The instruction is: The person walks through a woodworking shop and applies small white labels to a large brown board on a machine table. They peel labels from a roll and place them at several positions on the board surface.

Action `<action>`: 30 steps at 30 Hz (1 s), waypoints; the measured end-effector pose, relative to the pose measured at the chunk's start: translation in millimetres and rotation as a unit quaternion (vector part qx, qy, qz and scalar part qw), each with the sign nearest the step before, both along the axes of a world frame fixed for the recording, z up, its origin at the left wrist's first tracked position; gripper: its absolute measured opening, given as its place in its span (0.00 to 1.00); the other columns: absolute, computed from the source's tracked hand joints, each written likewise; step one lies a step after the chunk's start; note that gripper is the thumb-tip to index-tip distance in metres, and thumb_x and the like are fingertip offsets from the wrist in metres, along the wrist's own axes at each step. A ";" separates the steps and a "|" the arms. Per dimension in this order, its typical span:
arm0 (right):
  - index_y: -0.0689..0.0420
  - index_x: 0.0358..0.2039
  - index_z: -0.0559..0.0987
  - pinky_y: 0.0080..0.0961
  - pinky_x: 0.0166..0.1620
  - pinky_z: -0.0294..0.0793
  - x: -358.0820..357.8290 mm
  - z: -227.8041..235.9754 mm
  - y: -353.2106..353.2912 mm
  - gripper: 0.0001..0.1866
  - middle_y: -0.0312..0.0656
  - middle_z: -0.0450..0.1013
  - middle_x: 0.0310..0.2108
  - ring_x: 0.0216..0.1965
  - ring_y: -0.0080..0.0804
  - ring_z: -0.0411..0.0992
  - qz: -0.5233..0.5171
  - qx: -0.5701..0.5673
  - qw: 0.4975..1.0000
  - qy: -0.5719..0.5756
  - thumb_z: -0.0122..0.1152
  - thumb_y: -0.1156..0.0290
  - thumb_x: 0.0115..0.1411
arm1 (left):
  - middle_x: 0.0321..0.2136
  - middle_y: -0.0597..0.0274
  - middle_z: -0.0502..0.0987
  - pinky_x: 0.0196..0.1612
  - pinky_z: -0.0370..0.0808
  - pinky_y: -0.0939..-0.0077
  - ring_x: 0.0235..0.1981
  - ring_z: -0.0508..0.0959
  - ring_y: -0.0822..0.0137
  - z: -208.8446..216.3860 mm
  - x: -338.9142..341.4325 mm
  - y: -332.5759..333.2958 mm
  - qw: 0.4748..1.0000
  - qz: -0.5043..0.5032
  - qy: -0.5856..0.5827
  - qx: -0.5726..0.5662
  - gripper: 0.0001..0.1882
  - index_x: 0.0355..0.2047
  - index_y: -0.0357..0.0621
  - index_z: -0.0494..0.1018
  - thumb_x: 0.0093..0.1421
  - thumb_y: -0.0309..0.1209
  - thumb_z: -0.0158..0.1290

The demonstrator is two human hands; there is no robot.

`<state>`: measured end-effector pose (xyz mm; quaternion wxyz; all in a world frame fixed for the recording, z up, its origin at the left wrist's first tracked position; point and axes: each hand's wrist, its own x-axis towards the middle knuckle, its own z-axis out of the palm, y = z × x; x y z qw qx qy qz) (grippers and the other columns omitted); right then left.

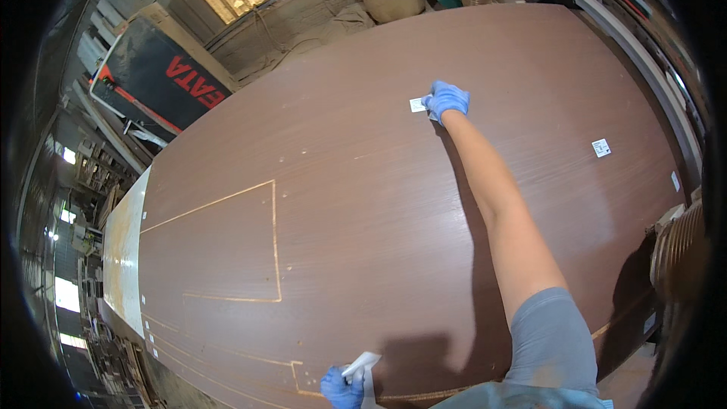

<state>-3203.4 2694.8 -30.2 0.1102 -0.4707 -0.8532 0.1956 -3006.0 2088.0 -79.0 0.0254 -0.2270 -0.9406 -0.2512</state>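
Observation:
My right hand (448, 98), in a blue glove, reaches far out over a large brown wood-grain panel (363, 204). Its fingers are closed at the edge of a small white label (417, 105) lying against the panel surface; part of the label is hidden under them. Near the front edge, my left hand (342, 389), gloved in blue too, is wrapped round a folded white strip of paper (362, 365). A second white label (600, 148) sits on the panel to the right, apart from both hands.
Pale cut grooves (276, 242) mark the panel's left part. A pale board (123, 246) lies at its left end. Beyond the far left edge stands a black and red case (155, 76). A metal rail (644, 68) runs along the right, above a ribbed hose (680, 254).

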 end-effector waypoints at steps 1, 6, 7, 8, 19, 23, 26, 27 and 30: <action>0.45 0.45 0.74 0.35 0.47 0.69 6.2 4.7 18.2 0.22 0.44 0.75 0.38 0.42 0.40 0.73 0.006 0.024 0.999 -0.032 0.57 0.58 0.47 | 0.19 0.56 0.71 0.23 0.67 0.63 0.19 0.71 0.54 0.8 -2.6 7.6 1.000 -0.005 0.004 0.001 0.14 0.23 0.45 0.69 0.47 0.40 0.60; 0.45 0.47 0.72 0.35 0.49 0.67 88.9 5.7 114.0 0.19 0.41 0.73 0.43 0.46 0.39 0.71 -0.116 0.145 0.973 0.136 0.51 0.58 0.55 | 0.20 0.57 0.72 0.23 0.67 0.63 0.19 0.71 0.56 5.6 -4.2 21.2 1.000 -0.020 0.012 -0.009 0.14 0.27 0.44 0.69 0.48 0.38 0.59; 0.45 0.48 0.71 0.35 0.50 0.67 114.0 2.9 149.8 0.19 0.41 0.72 0.45 0.47 0.39 0.70 -0.160 0.089 0.959 0.217 0.51 0.59 0.56 | 0.20 0.57 0.73 0.23 0.67 0.63 0.19 0.71 0.56 5.4 -5.5 22.0 0.999 -0.028 0.014 -0.009 0.14 0.27 0.43 0.69 0.48 0.38 0.59; 0.46 0.49 0.71 0.36 0.51 0.66 133.3 -5.3 180.2 0.19 0.42 0.72 0.46 0.47 0.40 0.70 -0.160 0.110 0.951 0.241 0.50 0.59 0.56 | 0.21 0.57 0.73 0.23 0.67 0.64 0.19 0.71 0.56 4.8 -4.2 22.9 0.999 -0.030 0.017 -0.010 0.14 0.28 0.43 0.69 0.48 0.37 0.59; 0.57 0.55 0.65 0.42 0.59 0.52 162.8 -36.2 171.7 0.38 0.50 0.61 0.56 0.59 0.40 0.57 -0.015 0.260 0.959 -0.112 0.41 0.38 0.55 | 0.20 0.59 0.74 0.24 0.70 0.68 0.19 0.73 0.62 11.0 1.0 41.2 0.999 -0.023 -0.004 -0.030 0.14 0.29 0.41 0.71 0.53 0.41 0.53; 0.58 0.55 0.64 0.45 0.60 0.50 149.3 -19.3 146.1 0.40 0.50 0.59 0.57 0.59 0.42 0.57 -0.119 0.210 0.963 -0.116 0.40 0.36 0.55 | 0.18 0.61 0.75 0.22 0.72 0.71 0.18 0.74 0.64 12.5 -5.2 11.5 0.971 0.059 -0.230 0.040 0.20 0.28 0.43 0.74 0.58 0.49 0.47; 0.59 0.55 0.64 0.46 0.60 0.49 111.4 -39.5 137.6 0.41 0.50 0.58 0.57 0.59 0.44 0.57 0.164 0.157 0.971 -0.070 0.42 0.36 0.53 | 0.19 0.59 0.77 0.21 0.71 0.67 0.18 0.75 0.60 0.7 -8.5 4.6 0.943 0.067 -0.289 0.149 0.17 0.26 0.45 0.76 0.51 0.47 0.56; 0.60 0.54 0.64 0.47 0.59 0.50 72.4 -19.3 98.4 0.42 0.50 0.58 0.57 0.58 0.45 0.57 0.150 0.083 0.984 -0.057 0.43 0.35 0.52 | 0.19 0.59 0.75 0.21 0.70 0.66 0.18 0.74 0.59 3.1 -8.3 9.7 0.974 0.010 -0.193 0.115 0.15 0.26 0.46 0.74 0.50 0.44 0.57; 0.64 0.52 0.66 0.48 0.58 0.52 4.4 -1.1 -62.1 0.48 0.55 0.57 0.57 0.58 0.48 0.56 0.129 0.198 0.968 -0.081 0.43 0.30 0.48 | 0.19 0.61 0.72 0.21 0.66 0.65 0.19 0.72 0.58 10.9 -16.9 4.5 0.991 -0.123 0.009 0.049 0.09 0.26 0.49 0.73 0.47 0.36 0.60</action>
